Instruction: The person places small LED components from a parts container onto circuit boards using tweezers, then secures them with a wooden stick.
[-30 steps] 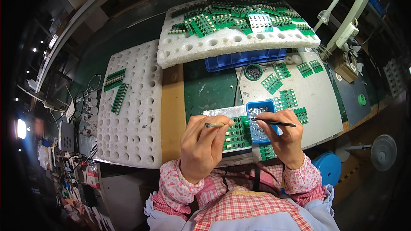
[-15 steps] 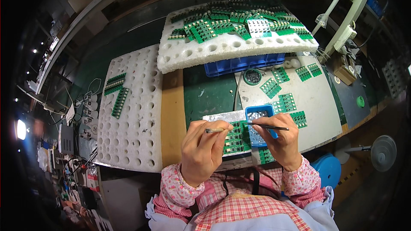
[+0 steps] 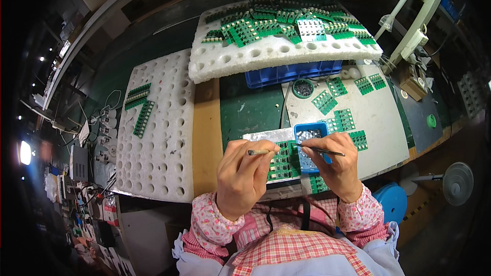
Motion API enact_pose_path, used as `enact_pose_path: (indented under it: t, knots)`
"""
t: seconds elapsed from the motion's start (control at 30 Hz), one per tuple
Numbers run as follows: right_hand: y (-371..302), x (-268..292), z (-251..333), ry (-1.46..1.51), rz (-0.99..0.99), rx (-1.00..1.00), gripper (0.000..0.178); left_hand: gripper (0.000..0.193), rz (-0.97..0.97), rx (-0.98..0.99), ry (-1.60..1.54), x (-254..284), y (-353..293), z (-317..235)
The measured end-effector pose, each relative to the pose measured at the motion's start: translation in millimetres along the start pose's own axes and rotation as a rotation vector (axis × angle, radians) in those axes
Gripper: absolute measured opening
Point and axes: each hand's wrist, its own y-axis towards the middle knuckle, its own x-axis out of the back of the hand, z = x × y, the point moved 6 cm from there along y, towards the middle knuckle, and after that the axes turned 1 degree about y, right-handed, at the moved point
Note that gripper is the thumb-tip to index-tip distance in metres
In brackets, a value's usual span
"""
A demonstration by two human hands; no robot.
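My left hand [image 3: 238, 174] is closed round a thin, pale wooden-looking stick [image 3: 258, 152], whose tip lies over the upper part of a green circuit board [image 3: 280, 167]. Rows of black and white components stand on this board, which rests on a silvery block [image 3: 260, 136]. Dark tweezers [image 3: 326, 151] are pinched in my right hand [image 3: 338, 166], their points at the board's upper right edge. Whether the tweezers grip a part is too small to tell. Partly behind my right hand, a blue bin [image 3: 296, 132] holds many small metallic parts.
Several finished-looking boards lie on a thick white foam slab [image 3: 271, 53] over a blue crate [image 3: 296, 73]. Another holed foam sheet [image 3: 158, 138] lies at left. A round green dish [image 3: 303, 88] of dark parts and loose boards [image 3: 344, 119] sit right. A blue stool [image 3: 391, 202] stands below.
Both hands stay almost where they were, the stick and tweezers still over the board. The whole view has shifted slightly.
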Motion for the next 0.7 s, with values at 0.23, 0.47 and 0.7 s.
enact_pose_path:
  t: [0.23, 0.47, 0.7]
  knots:
    - [-0.9, -0.2, -2.1, -0.004, 0.029, -0.044, 0.019, 0.013, 0.004, 0.011, -0.003, -0.5, -1.3, 1.0]
    - [-0.7, -0.1, -1.4, 0.018, 0.013, -0.013, 0.017, 0.013, -0.011, 0.090, -0.028, -2.3, -4.7, 3.8]
    - [-1.1, 1.6, -1.2, 0.019, 0.004, -0.018, 0.016, 0.012, -0.028, 0.109, -0.027, -3.1, -3.9, 2.6]
